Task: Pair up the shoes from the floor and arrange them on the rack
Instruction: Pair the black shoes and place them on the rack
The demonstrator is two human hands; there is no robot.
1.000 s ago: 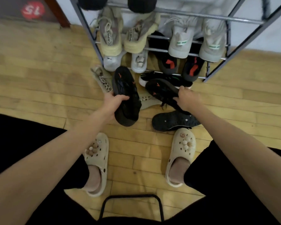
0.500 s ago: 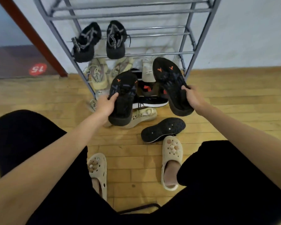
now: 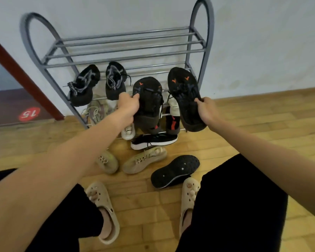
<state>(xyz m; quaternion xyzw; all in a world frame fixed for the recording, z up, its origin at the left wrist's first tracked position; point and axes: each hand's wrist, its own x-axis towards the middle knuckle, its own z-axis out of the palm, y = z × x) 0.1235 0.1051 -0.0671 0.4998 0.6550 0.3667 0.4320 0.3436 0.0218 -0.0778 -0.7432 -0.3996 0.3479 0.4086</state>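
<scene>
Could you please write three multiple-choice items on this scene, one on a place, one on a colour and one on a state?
1. Where is the shoe rack's top shelf relative to the dark pair already placed?
A. Above it
B. Below it
C. Level with it

2. What colour are the marks on the black shoe in the right hand?
A. Blue
B. Orange
C. White

3. How does the black shoe by the right foot lie on the floor?
A. Upright
B. Sole showing
C. Inside another shoe

Answers:
1 A, the bare bars run above the dark pair.
2 B, two orange marks near its toe.
3 B, its studded tread faces the camera.
</scene>
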